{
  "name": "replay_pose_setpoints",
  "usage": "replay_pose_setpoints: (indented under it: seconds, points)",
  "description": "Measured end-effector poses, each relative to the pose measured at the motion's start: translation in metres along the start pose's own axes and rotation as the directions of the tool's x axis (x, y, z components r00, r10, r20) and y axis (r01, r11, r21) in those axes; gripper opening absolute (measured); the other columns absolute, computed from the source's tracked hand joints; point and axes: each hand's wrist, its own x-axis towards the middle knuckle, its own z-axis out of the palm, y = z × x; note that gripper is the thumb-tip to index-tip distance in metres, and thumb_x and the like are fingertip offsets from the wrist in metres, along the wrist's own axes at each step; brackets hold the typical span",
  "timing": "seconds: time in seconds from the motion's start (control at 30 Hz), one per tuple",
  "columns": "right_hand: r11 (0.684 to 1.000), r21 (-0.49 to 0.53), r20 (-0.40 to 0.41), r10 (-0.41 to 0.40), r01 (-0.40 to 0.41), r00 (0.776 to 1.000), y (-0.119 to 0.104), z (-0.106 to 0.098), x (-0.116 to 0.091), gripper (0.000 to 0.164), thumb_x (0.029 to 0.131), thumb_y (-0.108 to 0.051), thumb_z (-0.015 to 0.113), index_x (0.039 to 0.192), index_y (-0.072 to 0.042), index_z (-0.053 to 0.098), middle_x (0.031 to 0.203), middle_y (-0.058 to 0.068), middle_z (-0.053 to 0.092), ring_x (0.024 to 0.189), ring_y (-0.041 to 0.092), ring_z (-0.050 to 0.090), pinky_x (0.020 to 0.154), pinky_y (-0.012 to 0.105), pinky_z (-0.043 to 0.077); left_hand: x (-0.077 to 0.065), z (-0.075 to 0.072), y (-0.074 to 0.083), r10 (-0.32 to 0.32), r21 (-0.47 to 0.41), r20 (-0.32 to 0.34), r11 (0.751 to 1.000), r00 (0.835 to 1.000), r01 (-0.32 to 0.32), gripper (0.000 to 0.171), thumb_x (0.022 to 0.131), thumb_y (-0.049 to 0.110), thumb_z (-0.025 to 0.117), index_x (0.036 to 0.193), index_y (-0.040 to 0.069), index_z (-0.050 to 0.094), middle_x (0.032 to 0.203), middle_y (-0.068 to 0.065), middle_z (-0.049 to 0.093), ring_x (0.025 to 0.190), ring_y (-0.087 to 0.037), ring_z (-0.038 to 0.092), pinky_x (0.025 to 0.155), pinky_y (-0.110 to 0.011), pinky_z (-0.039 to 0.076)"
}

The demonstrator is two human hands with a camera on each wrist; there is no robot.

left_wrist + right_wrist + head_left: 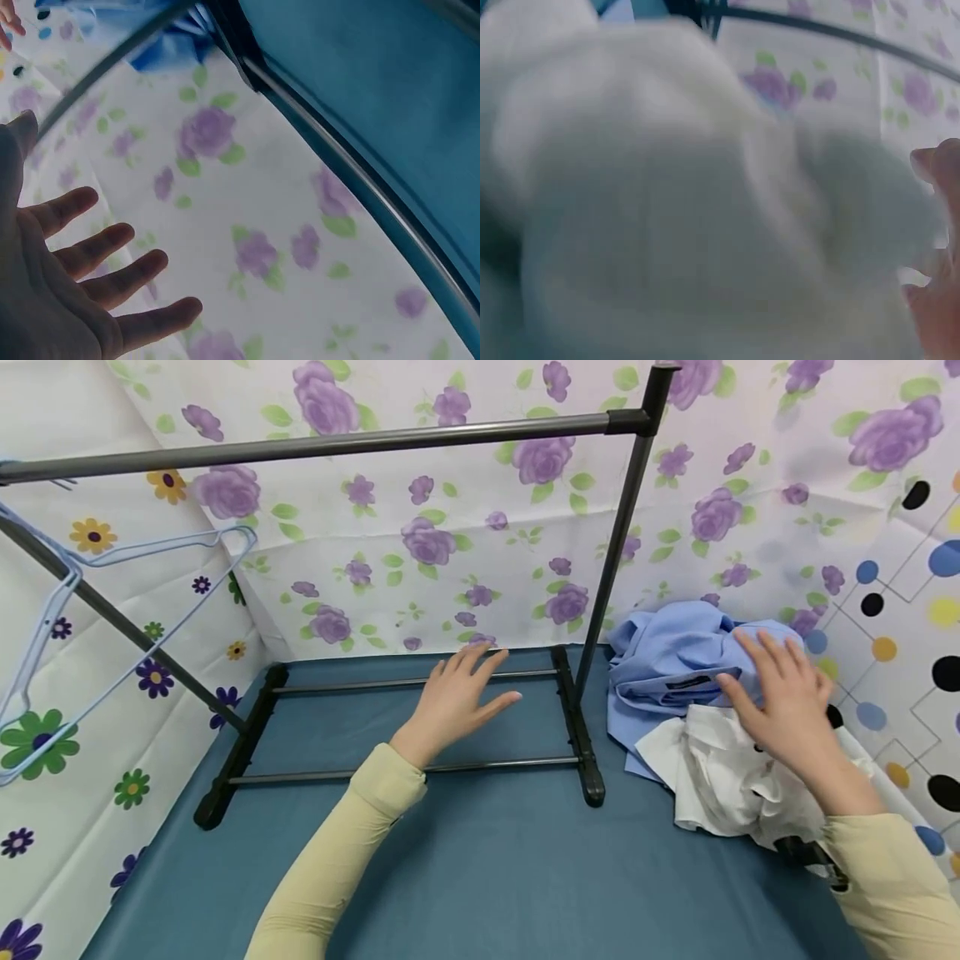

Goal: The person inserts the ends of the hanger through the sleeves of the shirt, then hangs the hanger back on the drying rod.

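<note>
My left hand (453,697), fingers spread and holding nothing, is over the base of a black and grey metal clothes rack (570,727). Its palm and loosely bent fingers show in the left wrist view. On the right, my right hand (787,710) is above or against a pile of crumpled clothes, its fingers spread; I cannot tell whether it touches them. The pile has a light blue garment (660,643) at the back and a white garment (720,777) in front. Blurred white cloth (675,225) fills most of the right wrist view.
Light blue hangers (150,643) hang at the left end of the rack's top bar (337,443). Something black (802,852) lies by my right sleeve. A teal cloth (480,868) covers the surface, and patterned sheets (420,593) enclose the back and sides.
</note>
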Motion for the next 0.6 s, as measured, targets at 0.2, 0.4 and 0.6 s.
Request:
replay_pose_setpoints:
  seconds: [0.2, 0.4, 0.6]
  points:
    - [0.992, -0.038, -0.049, 0.121, -0.123, 0.991, 0.027, -0.036, -0.012, 0.064, 0.107, -0.04, 0.045, 0.161, -0.014, 0.024, 0.164, 0.025, 0.016, 0.15, 0.049, 0.001, 0.101, 0.082, -0.002, 0.017, 0.009, 0.025, 0.071, -0.067, 0.033, 0.995, 0.997, -0.069, 0.069, 0.099, 0.058, 0.054, 0.154, 0.019, 0.043, 0.157, -0.012, 0.039, 0.138, -0.034, 0.044, 0.104, -0.056, 0.043]
    - [0.964, -0.107, -0.065, 0.238, -0.244, 0.969, 0.054, -0.059, -0.033, 0.071, 0.107, -0.048, 0.039, 0.16, -0.006, 0.019, 0.162, 0.031, 0.01, 0.147, 0.055, -0.002, 0.1, 0.083, -0.007, 0.038, 0.024, 0.051, 0.117, -0.262, 0.127, 0.962, 0.985, -0.08, 0.066, 0.1, 0.059, 0.051, 0.153, 0.021, 0.043, 0.146, -0.01, 0.052, 0.122, -0.027, 0.058, 0.09, -0.045, 0.053]
    - [0.968, -0.09, -0.001, 0.236, -0.235, 0.972, 0.083, -0.053, -0.053, 0.069, 0.108, -0.037, 0.044, 0.159, 0.001, 0.018, 0.156, 0.039, 0.018, 0.141, 0.062, 0.014, 0.108, 0.077, 0.008, 0.053, 0.047, 0.08, 0.207, -0.358, 0.183, 0.925, 0.961, -0.131, 0.062, 0.102, 0.056, 0.05, 0.153, 0.02, 0.044, 0.144, -0.009, 0.053, 0.11, -0.02, 0.063, 0.09, -0.039, 0.053]
